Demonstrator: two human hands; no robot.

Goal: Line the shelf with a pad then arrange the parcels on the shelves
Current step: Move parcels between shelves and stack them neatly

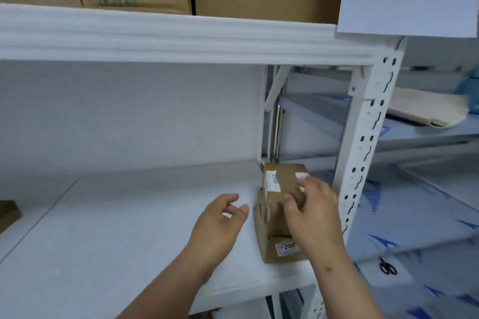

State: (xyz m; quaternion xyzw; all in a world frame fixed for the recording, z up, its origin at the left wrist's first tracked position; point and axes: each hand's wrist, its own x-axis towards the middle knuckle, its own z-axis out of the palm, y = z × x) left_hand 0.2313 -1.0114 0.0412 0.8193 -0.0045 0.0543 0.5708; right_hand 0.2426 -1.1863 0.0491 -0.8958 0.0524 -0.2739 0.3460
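Two cardboard parcels (pixel 281 212) sit stacked at the padded shelf's (pixel 129 228) right end; right hand (pixel 313 212) grips the upper, left hand (pixel 220 223) hovers loosely curled, empty. A careless nudge could topple the stack.

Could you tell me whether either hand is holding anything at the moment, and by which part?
The right hand has its grip on the upper cardboard parcel, at its near top edge. The left hand holds nothing.
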